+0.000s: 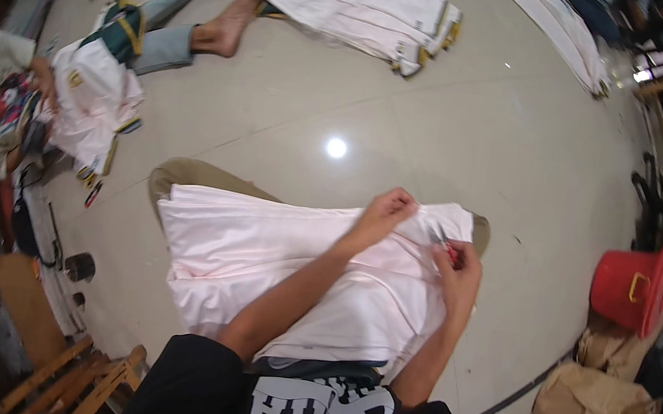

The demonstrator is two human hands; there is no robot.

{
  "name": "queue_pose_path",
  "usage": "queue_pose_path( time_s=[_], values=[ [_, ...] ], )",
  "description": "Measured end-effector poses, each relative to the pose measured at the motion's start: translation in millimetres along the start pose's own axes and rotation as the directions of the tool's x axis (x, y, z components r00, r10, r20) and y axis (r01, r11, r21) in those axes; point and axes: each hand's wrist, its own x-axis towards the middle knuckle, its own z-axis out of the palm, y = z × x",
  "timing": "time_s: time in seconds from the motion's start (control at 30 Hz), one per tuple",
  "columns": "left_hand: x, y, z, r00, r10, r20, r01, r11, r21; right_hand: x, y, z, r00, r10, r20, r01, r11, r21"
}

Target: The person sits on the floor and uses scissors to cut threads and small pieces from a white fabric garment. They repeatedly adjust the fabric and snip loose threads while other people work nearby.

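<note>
A white garment (pixel 250 238) lies spread over my crossed legs, with a dark green part gathered close to my body. My left hand (pixel 387 215) is closed in a pinch at the garment's far edge; what sits between its fingertips is too small to make out. Close by on the right, my right hand (pixel 462 271) is wrapped round small scissors (pixel 438 236) with red handles. Their metal blades point away from me and toward the left, over the cloth.
White and green garments (pixel 353 5) lie on the tiled floor ahead. At the left another person (pixel 0 102) sits with a white shirt (pixel 96 90) over the legs. A red bucket (pixel 626 290) and a brown paper bag (pixel 589 404) stand at the right. Wooden stool legs (pixel 90 385) are at lower left.
</note>
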Motion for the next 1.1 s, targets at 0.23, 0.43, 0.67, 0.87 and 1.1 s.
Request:
queue_pose_path(
  time_s=[0.23, 0.43, 0.67, 0.87, 1.1],
  values=[
    [-8, 23, 0, 0.996, -0.076, 0.039, 0.077, 0.996, -0.042, -7, -24, 14, 0.994, 0.084, -0.073, -0.076, 0.991, 0.105],
    [-10, 29, -4, 0.995, -0.087, 0.049, 0.090, 0.994, -0.062, -4, -30, 20, 0.997, -0.021, -0.079, 0.024, 0.999, 0.037],
    [-8, 32, -3, 0.995, -0.068, 0.078, 0.075, 0.993, -0.095, 2, -29, 21, 0.993, -0.109, -0.052, 0.107, 0.993, -0.050],
    [-7, 28, -3, 0.993, -0.078, 0.091, 0.088, 0.989, -0.117, 5, -30, 22, 0.986, -0.158, -0.048, 0.155, 0.986, -0.064],
    [-6, 22, -5, 0.992, -0.053, 0.115, 0.068, 0.989, -0.131, 6, -29, 25, 0.981, -0.191, -0.035, 0.185, 0.976, -0.118]
  ],
)
